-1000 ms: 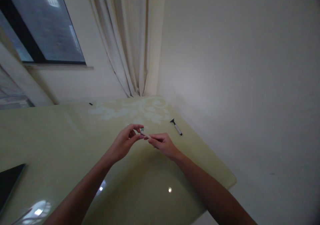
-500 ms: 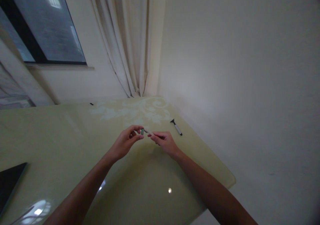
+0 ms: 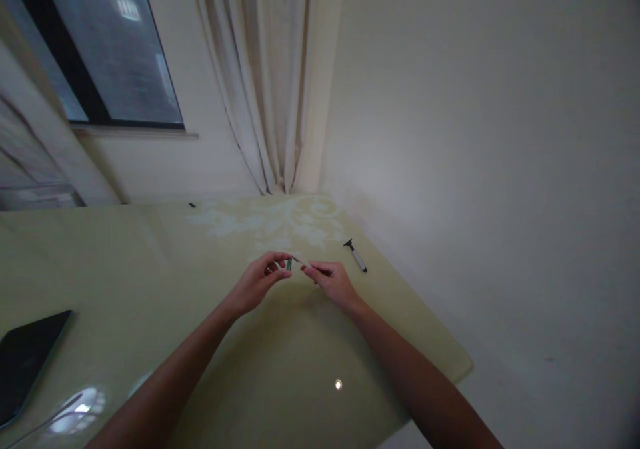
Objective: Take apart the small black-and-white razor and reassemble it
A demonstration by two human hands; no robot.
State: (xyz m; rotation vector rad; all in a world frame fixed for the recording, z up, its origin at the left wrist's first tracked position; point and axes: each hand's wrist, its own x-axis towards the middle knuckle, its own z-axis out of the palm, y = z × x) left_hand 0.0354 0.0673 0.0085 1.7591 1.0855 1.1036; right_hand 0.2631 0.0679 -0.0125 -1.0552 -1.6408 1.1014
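My left hand (image 3: 260,281) pinches a small green, dark-edged rectangular piece (image 3: 289,264) upright between thumb and fingertips. Its exact kind is too small to make out. Facing it, my right hand (image 3: 331,282) grips a thin pale stick (image 3: 303,262) with a narrow darker tip. That tip points left and meets or nearly touches the top of the green piece; I cannot tell which. Both hands are held above the table. Just right of my right hand lies a razor (image 3: 355,256) with a black head and a grey handle.
The pale green glossy table (image 3: 280,369) ends at a wall (image 3: 475,169) on the right. A dark tablet-like slab (image 3: 30,362) lies at the left, near a thin cable (image 3: 45,425). A tiny black piece (image 3: 192,204) sits at the far edge, left of a curtain (image 3: 273,102).
The view has shifted a little to the left, showing more of the dark slab. The stick's tip has moved slightly against or near the green piece; both hands keep their hold.
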